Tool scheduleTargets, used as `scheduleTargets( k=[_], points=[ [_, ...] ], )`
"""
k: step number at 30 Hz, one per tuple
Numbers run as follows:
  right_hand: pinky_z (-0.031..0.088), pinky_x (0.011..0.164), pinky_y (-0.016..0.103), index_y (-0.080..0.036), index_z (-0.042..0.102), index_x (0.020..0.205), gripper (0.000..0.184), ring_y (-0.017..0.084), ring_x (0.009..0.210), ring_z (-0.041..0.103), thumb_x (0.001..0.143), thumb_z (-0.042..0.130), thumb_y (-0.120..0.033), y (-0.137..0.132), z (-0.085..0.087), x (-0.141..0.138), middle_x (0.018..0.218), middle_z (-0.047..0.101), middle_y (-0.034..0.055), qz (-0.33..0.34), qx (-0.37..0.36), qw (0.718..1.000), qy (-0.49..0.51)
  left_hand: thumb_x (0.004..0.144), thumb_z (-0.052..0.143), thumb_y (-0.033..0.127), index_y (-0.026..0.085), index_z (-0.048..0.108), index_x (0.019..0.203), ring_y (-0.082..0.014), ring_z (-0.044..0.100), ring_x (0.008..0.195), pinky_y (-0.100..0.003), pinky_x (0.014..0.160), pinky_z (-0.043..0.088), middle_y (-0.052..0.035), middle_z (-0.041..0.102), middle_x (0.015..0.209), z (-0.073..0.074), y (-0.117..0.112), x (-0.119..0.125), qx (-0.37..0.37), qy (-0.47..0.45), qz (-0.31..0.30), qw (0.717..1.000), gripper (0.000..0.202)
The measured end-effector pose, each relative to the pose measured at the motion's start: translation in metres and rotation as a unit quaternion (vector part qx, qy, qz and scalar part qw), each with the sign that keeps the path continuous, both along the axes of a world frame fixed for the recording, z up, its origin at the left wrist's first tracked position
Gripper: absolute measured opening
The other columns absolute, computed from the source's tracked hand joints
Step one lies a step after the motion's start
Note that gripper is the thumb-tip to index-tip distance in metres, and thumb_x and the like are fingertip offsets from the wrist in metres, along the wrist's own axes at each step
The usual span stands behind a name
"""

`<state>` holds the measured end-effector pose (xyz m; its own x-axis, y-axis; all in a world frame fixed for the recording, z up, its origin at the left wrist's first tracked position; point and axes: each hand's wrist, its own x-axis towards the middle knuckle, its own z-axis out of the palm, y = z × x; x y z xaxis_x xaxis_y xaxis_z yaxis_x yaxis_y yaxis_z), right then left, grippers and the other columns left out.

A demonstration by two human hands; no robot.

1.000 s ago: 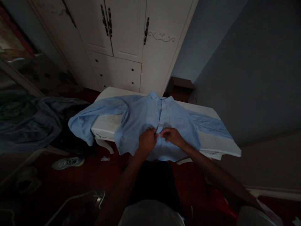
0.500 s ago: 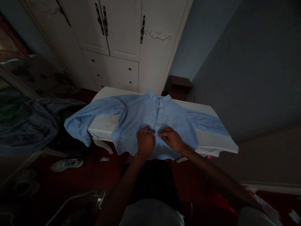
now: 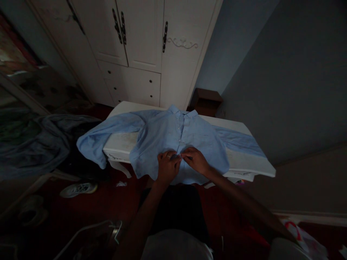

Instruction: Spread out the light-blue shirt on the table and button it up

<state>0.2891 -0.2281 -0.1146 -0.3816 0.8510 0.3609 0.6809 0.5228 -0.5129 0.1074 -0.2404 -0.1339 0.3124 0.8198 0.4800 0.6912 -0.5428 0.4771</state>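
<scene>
In the head view, I see the blue shirt [image 3: 155, 131] spread front-up across the white table [image 3: 123, 143], collar away from me; my left hand [image 3: 167, 168] pinches its front opening; my right hand [image 3: 197, 161] pinches it just beside, fingers closed on cloth.

The room is dim, its edges sinking into shadow. A white wardrobe [image 3: 176, 79] fills the back, its panelled doors carrying dark ornate handles [image 3: 165, 37] and, on the right-hand door, a raised scroll ornament [image 3: 183, 44]; drawers [image 3: 131, 80] with small dark knobs sit below the middle doors. Just right of it, a small brown cabinet [image 3: 208, 94] stands in the corner by a grey-blue wall [image 3: 287, 90], where a pale skirting board [image 3: 311, 216] borders the red floor [image 3: 108, 206]. A white table [image 3: 121, 144] with a curved leg stands before the wardrobe.
</scene>
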Motion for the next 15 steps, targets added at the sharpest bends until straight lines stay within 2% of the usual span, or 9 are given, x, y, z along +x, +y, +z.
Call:
scheduleTargets(
  k=[5,9,12,15],
  points=[
    [0.052,0.078,0.033,-0.024,0.075,0.091,0.015,0.017,0.081,0.064,0.089,0.061,-0.018,0.002,0.001,0.003,0.085,0.070,0.0038,0.009,-0.047,0.998,0.044,0.093,0.054,0.030,0.025,0.071,0.103,-0.0239,0.058,0.111,-0.046,0.093,0.036,-0.0056,0.068,0.115,0.005,-0.002,-0.002,0.002,0.029,-0.021,0.999,0.021],
    [0.053,0.084,0.036,-0.025,0.073,0.103,0.019,0.019,0.089,0.064,0.093,0.058,-0.027,0.001,0.005,0.010,0.092,0.069,0.0057,0.006,-0.043,0.999,0.011,0.094,0.051,0.029,0.023,0.066,0.113,-0.0241,0.055,0.119,-0.047,0.099,0.036,-0.0070,0.065,0.124,0.003,-0.006,-0.007,0.006,0.051,-0.042,0.998,0.025],
    [0.048,0.098,0.044,-0.024,0.068,0.116,0.029,0.024,0.109,0.059,0.093,0.055,-0.037,-0.002,0.004,0.028,0.112,0.065,0.0100,-0.048,0.012,0.998,-0.050,0.094,0.049,0.030,0.019,0.057,0.127,-0.0240,0.049,0.129,-0.047,0.107,0.034,-0.0097,0.060,0.133,-0.005,-0.010,-0.012,0.012,0.063,-0.048,0.997,0.036],
    [0.041,0.106,0.050,-0.020,0.060,0.128,0.046,0.029,0.126,0.049,0.094,0.050,-0.048,-0.009,-0.005,0.060,0.135,0.055,0.0145,-0.134,0.053,0.984,-0.109,0.095,0.047,0.035,0.010,0.048,0.136,-0.0262,0.044,0.134,-0.047,0.113,0.030,-0.0156,0.054,0.139,-0.012,-0.013,-0.019,0.019,0.078,-0.027,0.996,0.048]
  ],
)
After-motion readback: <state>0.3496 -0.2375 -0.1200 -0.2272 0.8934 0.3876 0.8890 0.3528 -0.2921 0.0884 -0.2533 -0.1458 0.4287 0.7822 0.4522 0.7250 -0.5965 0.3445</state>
